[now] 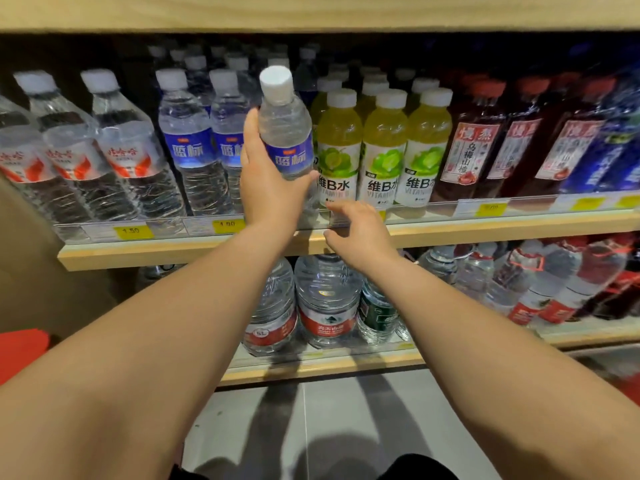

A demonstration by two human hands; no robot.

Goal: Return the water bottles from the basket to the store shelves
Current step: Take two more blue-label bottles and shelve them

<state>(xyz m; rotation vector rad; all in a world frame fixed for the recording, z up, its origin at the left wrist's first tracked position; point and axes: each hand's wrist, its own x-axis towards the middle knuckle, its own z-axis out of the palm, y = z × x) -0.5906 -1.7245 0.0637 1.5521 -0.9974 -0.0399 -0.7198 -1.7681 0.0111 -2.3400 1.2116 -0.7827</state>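
– Both bare forearms fill the lower frame, reaching up over the grey floor (329, 410). What is each one doing?

– Seen from the head camera, the left hand (266, 192) grips a water bottle (285, 133) round its blue label. The fingers (252, 129) curl up the left side and the thumb hooks across the front low down. It holds the middle, I think, so that the cap end is free to slip in under the board above.

– And where is the bottle exactly?

– At the front of the upper shelf (173, 252), leaning slightly left. It is in the gap between the blue-label bottles (190, 147) of the same brand and the green vitamin drinks (337, 150). That looks like its own row. Whether its base sits on the shelf I cannot tell, because the hand covers it.

– The other hand?

– The right hand (360, 237) holds nothing. Its fingers (341, 210) are loosely bent and a little spread, right at the clear price rail (433, 211), just beside the bottle's foot. I judge it is there to guide the base over the rail, but I cannot confirm contact.

– Any risk?

– The neighbours stand close on both sides, so a nudge could tip a green one.

– The basket?

– Out of view, so how many bottles remain is unknown. Big jugs (325, 299) stand on the shelf below.
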